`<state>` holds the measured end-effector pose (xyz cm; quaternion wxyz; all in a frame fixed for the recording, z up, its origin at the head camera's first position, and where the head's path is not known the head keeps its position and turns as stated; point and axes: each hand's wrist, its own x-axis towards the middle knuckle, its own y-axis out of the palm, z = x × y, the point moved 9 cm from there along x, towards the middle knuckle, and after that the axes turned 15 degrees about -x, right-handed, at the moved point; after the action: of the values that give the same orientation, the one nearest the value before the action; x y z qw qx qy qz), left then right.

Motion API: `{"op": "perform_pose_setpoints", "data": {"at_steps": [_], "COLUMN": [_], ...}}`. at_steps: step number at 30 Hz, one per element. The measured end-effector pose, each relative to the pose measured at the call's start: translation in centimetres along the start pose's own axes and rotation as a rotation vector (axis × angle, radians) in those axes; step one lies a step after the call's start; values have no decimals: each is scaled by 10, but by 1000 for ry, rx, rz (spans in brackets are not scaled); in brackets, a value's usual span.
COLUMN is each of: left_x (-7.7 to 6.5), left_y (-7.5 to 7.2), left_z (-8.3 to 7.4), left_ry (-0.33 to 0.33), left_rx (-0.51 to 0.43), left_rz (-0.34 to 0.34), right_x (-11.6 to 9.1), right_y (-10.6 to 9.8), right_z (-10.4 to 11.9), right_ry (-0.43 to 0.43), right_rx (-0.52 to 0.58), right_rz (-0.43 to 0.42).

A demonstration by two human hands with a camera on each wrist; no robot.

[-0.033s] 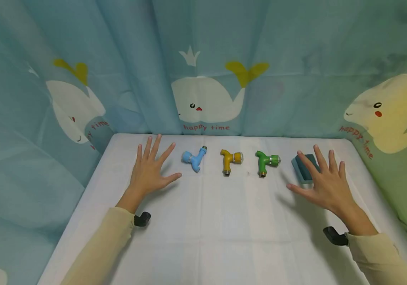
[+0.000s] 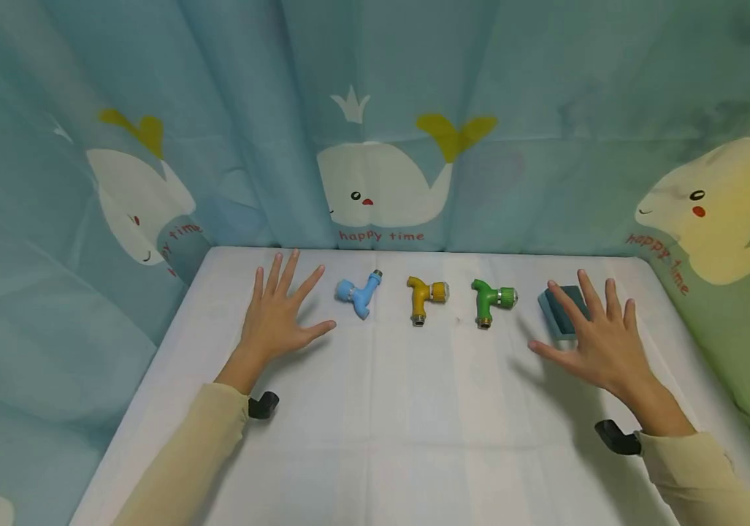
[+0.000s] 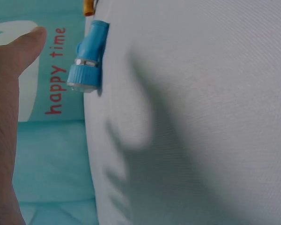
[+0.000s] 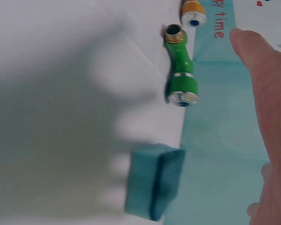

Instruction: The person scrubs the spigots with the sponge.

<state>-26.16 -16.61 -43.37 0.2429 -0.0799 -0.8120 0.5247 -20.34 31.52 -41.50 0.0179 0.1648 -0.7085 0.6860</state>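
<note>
My left hand [image 2: 272,319] hovers over the left of the table with its fingers spread, holding nothing. Just to its right lies a light blue tap [image 2: 359,294], seen also in the left wrist view. A yellow tap [image 2: 419,298] and a green tap [image 2: 485,301] lie in a row to the right of it. With fingers spread too, my right hand [image 2: 605,347] is held above the table at the right. It partly hides a blue-green box-like block with a darker top [image 2: 555,315]. In the right wrist view that block [image 4: 145,180] sits below the green tap.
A white cloth covers the table [image 2: 375,409]. Blue-green curtains [image 2: 545,190] printed with white whales and "happy time" hang behind it and at both sides. Black camera mounts [image 2: 264,405] stick out at both wrists. Shadows of the hands fall on the cloth.
</note>
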Motion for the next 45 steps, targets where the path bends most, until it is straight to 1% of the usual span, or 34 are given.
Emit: {"op": "perform_pose_setpoints", "data": {"at_steps": [6,9,14,17,22,25,27,29,33,35,37,41,45], "left_x": [2,2,-5,-7,-5,-2,0,0,-1,-2,-3,-4,-5], "left_y": [6,4,-3,-3,1,1,1,1,-1,-3,-5,-6,-6], "left_z": [-4,-6,-4,-3,-6,-7,-7,-6,-4,-4,-5,-4,-3], "left_ry": [2,4,-17,-20,-7,-1,3,4,3,11,24,29,31], "left_rx": [10,15,19,5,-3,-3,-9,-8,-16,-22,-29,-36,-32], "left_rz": [24,22,0,-8,-9,-23,-26,-25,-26,-38,-54,-64,-73], "right_x": [-5,-5,2,4,2,5,8,15,35,45,53,62,64], "right_y": [3,1,2,1,1,0,-1,3,18,24,30,39,50], "right_z": [-4,-7,-6,-10,-18,-21,-23,-26,-31,-31,-32,-32,-34], "right_ry": [18,23,0,5,18,-5,-25,-44,-95,-126,-151,-158,-115], "right_rx": [7,7,-9,-22,-23,-24,-10,18,94,124,145,146,122], "right_rz": [10,0,0,4,18,-7,0,57,257,339,393,467,545]}}
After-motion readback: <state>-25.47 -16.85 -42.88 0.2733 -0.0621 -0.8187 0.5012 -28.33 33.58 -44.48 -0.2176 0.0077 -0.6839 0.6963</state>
